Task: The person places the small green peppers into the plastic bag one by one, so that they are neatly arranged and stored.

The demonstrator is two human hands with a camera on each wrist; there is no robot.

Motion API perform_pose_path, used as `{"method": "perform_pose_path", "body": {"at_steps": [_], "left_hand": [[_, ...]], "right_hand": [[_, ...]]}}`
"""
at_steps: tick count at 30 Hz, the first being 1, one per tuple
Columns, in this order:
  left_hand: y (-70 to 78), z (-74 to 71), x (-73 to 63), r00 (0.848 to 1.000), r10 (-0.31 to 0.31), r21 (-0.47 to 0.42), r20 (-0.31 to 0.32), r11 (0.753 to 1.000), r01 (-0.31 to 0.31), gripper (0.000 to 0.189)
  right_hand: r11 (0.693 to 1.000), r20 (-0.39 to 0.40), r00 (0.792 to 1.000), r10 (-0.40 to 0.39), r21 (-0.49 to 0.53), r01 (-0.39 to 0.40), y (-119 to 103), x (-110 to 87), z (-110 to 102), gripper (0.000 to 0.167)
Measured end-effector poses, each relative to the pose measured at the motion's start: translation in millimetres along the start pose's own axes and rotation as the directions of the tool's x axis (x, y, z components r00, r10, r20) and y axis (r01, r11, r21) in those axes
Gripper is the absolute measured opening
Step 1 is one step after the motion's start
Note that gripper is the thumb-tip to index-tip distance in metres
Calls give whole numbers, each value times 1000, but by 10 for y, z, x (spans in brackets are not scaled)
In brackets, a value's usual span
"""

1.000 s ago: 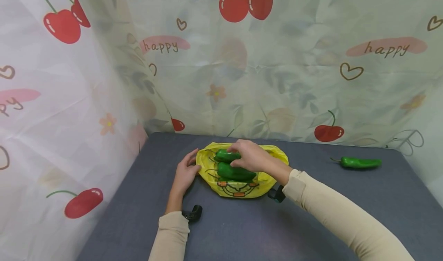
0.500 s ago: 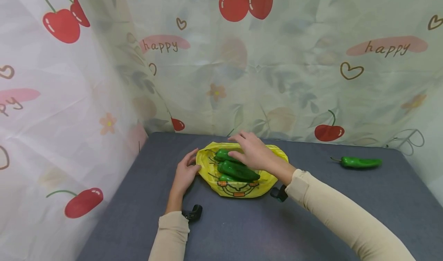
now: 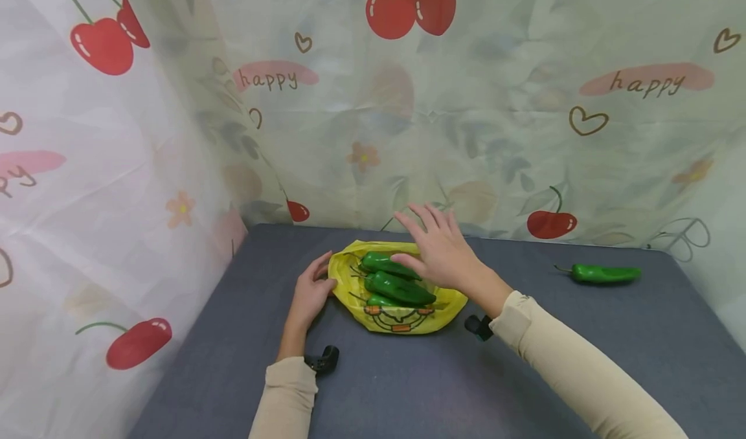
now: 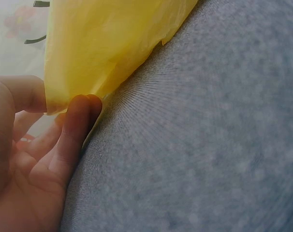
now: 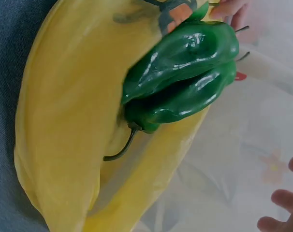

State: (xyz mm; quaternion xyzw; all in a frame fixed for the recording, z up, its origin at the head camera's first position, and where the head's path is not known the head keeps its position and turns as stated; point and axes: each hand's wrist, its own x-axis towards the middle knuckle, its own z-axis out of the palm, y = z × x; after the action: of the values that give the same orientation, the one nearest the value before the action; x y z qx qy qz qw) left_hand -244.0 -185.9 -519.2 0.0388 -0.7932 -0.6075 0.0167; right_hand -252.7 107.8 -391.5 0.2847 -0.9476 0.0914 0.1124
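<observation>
A yellow plastic bag (image 3: pixel 449 315) with a printed cartoon lies on the table with its mouth spread. Several green peppers (image 3: pixel 402 289) with thin stems are heaped in it. At its left edge is my left hand (image 3: pixel 310 296); the left wrist view shows the bag's edge (image 4: pixel 98 53) held between thumb and fingers. My right hand (image 3: pixel 445 254) is raised over the bag's right side, fingers spread and holding nothing. From the right wrist, glossy peppers (image 5: pixel 185 58) fill the opening, one stem pointing outward; the lower peppers are partly hidden.
One more green pepper (image 3: pixel 606 274) lies alone at the far right of the grey table (image 3: pixel 408 387). A printed curtain (image 3: pixel 431 102) stands behind and on the left. Each wrist bears a small black camera (image 3: pixel 324 360).
My right hand has let go of a pepper in the bag, then lifted back and to the right, its fingers spreading. The left hand has stayed at the bag's edge.
</observation>
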Motion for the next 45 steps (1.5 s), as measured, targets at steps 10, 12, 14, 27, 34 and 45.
{"method": "perform_pose_path", "body": {"at_steps": [10,12,14,27,34,45], "left_hand": [[-24,7,-5,1000,-8,1,-15,1000,8,65],[-20,3,-4,1000,-5,-1,-13,1000,5,65],[-16,-3,-1,1000,-4,-3,-13,1000,4,65],[-8,2,12,1000,-14,4,-9,1000,14,65],[-27,-8,-1,1000,-9,-1,4,1000,9,64],[-24,-16,3,1000,-6,10,2,1000,6,64]], "right_hand": [[998,53,997,47,-33,-45,80,-187,100,93],[997,66,996,65,-37,-63,96,-222,111,94],[997,70,995,75,-36,-73,115,-252,118,95],[989,80,986,148,-2,-148,311,-513,157,94],[982,73,980,188,3,-188,418,-613,181,94],[968,73,966,249,11,-250,646,-790,224,93]]}}
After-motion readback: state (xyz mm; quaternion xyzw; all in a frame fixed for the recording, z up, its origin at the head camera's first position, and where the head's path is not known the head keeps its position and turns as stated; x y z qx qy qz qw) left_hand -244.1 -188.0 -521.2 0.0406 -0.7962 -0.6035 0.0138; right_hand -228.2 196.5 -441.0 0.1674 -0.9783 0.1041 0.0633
